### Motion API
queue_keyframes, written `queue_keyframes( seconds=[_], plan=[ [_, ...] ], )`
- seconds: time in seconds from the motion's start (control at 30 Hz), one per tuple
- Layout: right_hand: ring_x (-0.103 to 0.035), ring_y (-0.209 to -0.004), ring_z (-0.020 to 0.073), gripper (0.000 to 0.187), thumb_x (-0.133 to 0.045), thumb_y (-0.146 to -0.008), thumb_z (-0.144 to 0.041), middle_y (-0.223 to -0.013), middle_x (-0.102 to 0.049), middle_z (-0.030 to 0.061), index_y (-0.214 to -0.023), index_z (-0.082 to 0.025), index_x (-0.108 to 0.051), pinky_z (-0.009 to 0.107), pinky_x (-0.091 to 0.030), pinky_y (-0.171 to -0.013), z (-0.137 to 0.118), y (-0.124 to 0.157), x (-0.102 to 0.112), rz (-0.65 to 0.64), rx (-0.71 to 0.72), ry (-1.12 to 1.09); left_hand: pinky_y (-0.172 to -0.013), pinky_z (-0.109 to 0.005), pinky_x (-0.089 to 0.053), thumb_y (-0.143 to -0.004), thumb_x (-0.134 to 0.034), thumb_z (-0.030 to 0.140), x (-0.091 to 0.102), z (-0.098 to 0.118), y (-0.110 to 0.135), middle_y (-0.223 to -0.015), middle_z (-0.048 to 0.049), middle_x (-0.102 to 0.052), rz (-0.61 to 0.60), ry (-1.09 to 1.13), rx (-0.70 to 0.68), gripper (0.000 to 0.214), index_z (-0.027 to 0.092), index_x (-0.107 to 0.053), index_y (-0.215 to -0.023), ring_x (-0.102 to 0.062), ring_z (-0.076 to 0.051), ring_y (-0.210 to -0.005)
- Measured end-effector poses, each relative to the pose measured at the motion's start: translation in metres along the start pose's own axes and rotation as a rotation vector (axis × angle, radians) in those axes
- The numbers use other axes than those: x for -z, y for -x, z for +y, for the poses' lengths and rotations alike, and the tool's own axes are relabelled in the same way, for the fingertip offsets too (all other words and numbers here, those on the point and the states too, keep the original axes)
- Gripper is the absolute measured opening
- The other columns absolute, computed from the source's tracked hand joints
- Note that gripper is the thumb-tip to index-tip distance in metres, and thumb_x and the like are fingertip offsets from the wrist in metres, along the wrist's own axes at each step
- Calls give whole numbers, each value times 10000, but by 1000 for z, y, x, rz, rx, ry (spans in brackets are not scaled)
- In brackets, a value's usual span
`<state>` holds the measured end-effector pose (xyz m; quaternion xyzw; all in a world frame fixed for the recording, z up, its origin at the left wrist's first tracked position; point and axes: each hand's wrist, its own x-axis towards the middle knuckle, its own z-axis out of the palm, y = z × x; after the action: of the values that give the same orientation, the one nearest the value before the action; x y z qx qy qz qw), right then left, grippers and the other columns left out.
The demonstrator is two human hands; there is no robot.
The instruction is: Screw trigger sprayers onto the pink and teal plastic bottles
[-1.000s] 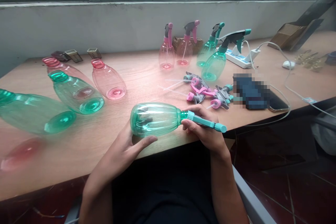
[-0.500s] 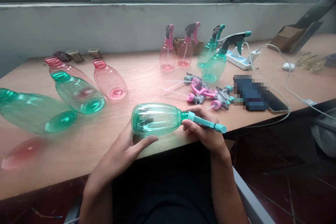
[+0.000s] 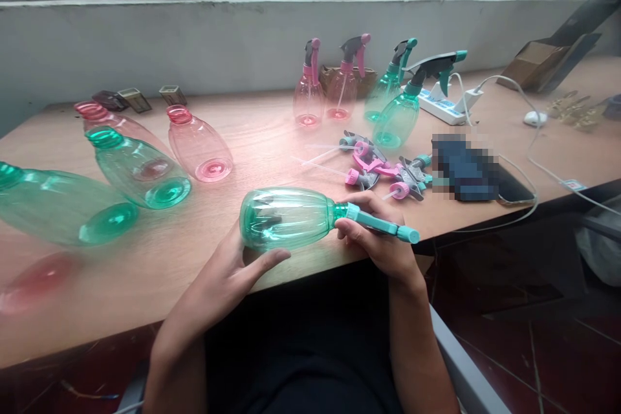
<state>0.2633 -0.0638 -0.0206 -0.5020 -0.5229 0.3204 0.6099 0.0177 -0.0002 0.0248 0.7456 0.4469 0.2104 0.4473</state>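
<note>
A green spray bottle (image 3: pixel 291 218) lies sideways between my hands, above the table's front edge. Its base points left and its teal trigger head (image 3: pixel 376 221) points right. My left hand (image 3: pixel 242 262) cradles the base end, thumb stretched along the near side and the other fingers hidden behind the bottle. Around the neck and collar, my right hand (image 3: pixel 378 233) grips with thumb in front and fingers behind. Just beyond the bottle lies a heap of loose pink, teal and grey spray heads (image 3: pixel 383 171) with thin tubes.
Headless green bottles (image 3: pixel 140 171) and pink bottles (image 3: pixel 201 145) stand at left on the wooden table (image 3: pixel 262 123). Finished-looking pink (image 3: pixel 308 100) and green (image 3: pixel 398 119) spray bottles stand at the back. Phones (image 3: pixel 512 187), a power strip (image 3: pixel 441 105) and white cables lie to the right.
The view has shifted slightly, so the table things sit a little higher in the picture. Both hands keep the same hold on the green spray bottle, which has hardly moved.
</note>
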Motion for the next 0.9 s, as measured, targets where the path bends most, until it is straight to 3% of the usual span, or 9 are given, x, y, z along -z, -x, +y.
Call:
queue_keyframes(
  seconds=[0.37, 0.63, 0.9],
  plan=[
    [-665, -656, 124, 194, -819, -879, -248, -855, -744, -20, -1020, -229, -687, 241, -520, -620, -1, -1, 1, -6, 26, 3, -1192, -275, -457, -848, -690, 651, 0, 3, 0, -1393, 101, -643, 2, 8, -12, 573, 451, -533, -1362, -587, -216, -1309],
    [-669, -661, 136, 199, -825, -874, -280, -843, -743, -14, -1007, -225, -687, 251, -515, -601, -2, -1, 0, -2, 20, 9, -1160, -285, -467, -857, -681, 648, 2, -9, 3, -1396, 87, -669, 5, -36, 40, 547, 402, -602, -1339, -610, -214, -1253],
    [-679, -677, 147, 208, -823, -875, -304, -836, -738, -8, -1009, -227, -684, 261, -529, -616, -3, 0, 1, 1, 11, 8, -1214, -389, -459, -860, -689, 623, 0, -8, 0, -1428, 37, -660, 7, -32, 17, 573, 370, -591, -1365, -637, -270, -1253]
  ],
)
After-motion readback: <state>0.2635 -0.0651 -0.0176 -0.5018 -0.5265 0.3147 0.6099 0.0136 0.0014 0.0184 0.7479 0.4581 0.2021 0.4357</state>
